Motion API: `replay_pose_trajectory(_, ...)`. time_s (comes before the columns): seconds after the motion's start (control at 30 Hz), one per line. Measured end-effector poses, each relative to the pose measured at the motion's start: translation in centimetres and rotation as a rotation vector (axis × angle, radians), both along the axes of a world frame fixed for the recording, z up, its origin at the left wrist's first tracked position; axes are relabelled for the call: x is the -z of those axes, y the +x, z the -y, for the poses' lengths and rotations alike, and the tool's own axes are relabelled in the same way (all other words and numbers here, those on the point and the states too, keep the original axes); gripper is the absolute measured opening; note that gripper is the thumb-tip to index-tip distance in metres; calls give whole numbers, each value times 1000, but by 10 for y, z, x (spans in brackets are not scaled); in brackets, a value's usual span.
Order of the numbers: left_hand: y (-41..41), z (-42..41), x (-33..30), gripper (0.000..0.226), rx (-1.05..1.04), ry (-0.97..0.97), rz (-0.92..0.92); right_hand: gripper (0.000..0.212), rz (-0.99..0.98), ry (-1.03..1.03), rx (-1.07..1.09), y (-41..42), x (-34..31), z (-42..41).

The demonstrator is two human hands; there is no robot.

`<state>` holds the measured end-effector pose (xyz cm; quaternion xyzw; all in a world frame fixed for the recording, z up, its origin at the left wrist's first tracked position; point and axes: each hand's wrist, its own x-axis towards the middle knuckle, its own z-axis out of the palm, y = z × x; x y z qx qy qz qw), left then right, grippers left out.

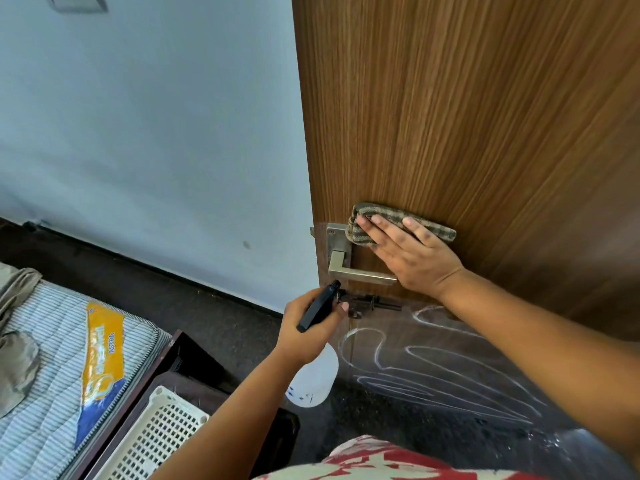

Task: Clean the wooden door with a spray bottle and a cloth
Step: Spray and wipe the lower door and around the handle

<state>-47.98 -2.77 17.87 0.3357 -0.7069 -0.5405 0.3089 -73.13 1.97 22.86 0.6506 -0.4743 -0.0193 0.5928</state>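
Observation:
The wooden door (467,116) fills the right half of the view, brown with vertical grain. My right hand (412,258) presses a folded checked cloth (398,221) flat against the door, fingers straight, just above the metal lever handle (349,268). My left hand (311,327) grips the black trigger head of a white spray bottle (317,379), held below the handle near the door's edge, nozzle towards the door. White chalk scribbles (450,368) cover the darker lower part of the door.
A black bolt latch (374,303) sits under the handle. A pale blue wall (156,133) stands left of the door. At lower left lie a striped mattress (62,368), a dark wooden frame (187,358) and a white perforated basket (162,434).

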Motion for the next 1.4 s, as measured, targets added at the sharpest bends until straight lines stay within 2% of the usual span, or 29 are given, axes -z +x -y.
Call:
replay_pose_trajectory(0.1,3,0,3,16,-22,-12,31,50,68,-55,11,4,12,3)
replay_pose_trajectory(0.23,9,-4,0,15,-57,-16,21,61,125,-100,18,3,28,3)
replay_pose_trajectory(0.4,17,-11,-3,13,-91,-25,53,65,161,-142,42,2,36,7)
replay_pose_trajectory(0.57,24,-12,-6,23,-114,-34,69,71,175,-87,77,1,39,3)
replay_pose_trajectory(0.73,24,-13,-6,21,-153,-41,54,57,201,-26,94,6,31,-5)
replay_pose_trajectory(0.83,20,-18,-7,20,-157,-43,61,53,202,117,97,4,23,-17)
replay_pose_trajectory(0.97,9,-28,-16,24,-113,-37,69,55,58,371,118,-9,8,-41)
replay_pose_trajectory(1.03,1,-34,-21,29,-111,-61,58,55,43,373,130,-17,5,-51)
replay_pose_trajectory(1.13,-13,-41,-31,41,-165,-106,58,54,140,350,127,-19,9,-58)
replay_pose_trajectory(1.27,-22,-40,-49,40,-182,-97,-4,53,208,323,122,-16,20,-56)
replay_pose_trajectory(1.4,-22,-35,-56,54,-211,-157,69,53,195,307,129,-17,28,-52)
